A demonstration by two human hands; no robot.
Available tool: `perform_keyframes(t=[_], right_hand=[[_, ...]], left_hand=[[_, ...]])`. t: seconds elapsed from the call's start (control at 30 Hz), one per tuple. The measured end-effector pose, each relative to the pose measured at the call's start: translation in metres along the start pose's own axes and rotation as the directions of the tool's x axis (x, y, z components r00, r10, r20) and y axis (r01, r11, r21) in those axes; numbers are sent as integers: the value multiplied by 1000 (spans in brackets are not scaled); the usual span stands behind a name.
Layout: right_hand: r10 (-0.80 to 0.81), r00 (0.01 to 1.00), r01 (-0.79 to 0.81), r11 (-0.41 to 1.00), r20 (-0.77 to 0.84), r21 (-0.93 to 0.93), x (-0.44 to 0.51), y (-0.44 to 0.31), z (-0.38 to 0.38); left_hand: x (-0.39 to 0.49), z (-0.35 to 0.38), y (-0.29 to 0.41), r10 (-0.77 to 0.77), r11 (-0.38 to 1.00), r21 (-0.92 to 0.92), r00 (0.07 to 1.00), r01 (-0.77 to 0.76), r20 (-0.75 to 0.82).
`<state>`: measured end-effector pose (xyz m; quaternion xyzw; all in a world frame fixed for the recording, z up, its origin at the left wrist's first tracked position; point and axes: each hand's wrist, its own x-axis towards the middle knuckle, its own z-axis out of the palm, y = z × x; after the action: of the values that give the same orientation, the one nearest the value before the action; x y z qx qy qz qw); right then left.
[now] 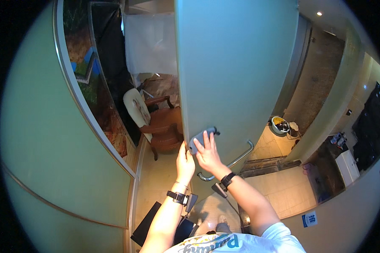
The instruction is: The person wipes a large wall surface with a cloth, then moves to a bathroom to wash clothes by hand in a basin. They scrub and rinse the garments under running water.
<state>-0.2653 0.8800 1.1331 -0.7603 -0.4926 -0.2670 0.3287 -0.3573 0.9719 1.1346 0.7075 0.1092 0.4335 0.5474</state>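
Note:
A frosted glass door (231, 69) stands in front of me, partly swung open. My right hand (209, 155) presses a folded grey cloth (202, 139) flat against its surface, fingers spread over the cloth. Just to the left, my left hand (185, 163) holds the door's vertical edge, its fingertips partly hidden there. Below the cloth, a curved chrome pull handle (240, 157) is fixed to the door; my right wrist passes in front of its middle. Dark wristbands are on both wrists.
A wooden armchair (163, 126) with a pale back stands behind the door's edge. Frosted glass panel (82, 151) runs along the left. Black flat objects (147, 223) lie near my feet. At right are a basin (279, 125) with cloths, a raised threshold (262, 169) and a white box (347, 167).

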Motion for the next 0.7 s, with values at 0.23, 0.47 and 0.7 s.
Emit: perform_keyframes(t=[0.23,0.47,0.7], right_hand=[[-264,927,218,957,-267,-190,144,82,-52],[-113,952,53,976,-284,-213,145,215,-29],[-281,959,278,911,36,-305,89,314,-5]], left_hand=[[32,78,-16,445,828,452,879,-332,-169],[115,181,-71,261,787,567,964,-243,51],[157,241,-95,304,804,562,947,-195,-106]])
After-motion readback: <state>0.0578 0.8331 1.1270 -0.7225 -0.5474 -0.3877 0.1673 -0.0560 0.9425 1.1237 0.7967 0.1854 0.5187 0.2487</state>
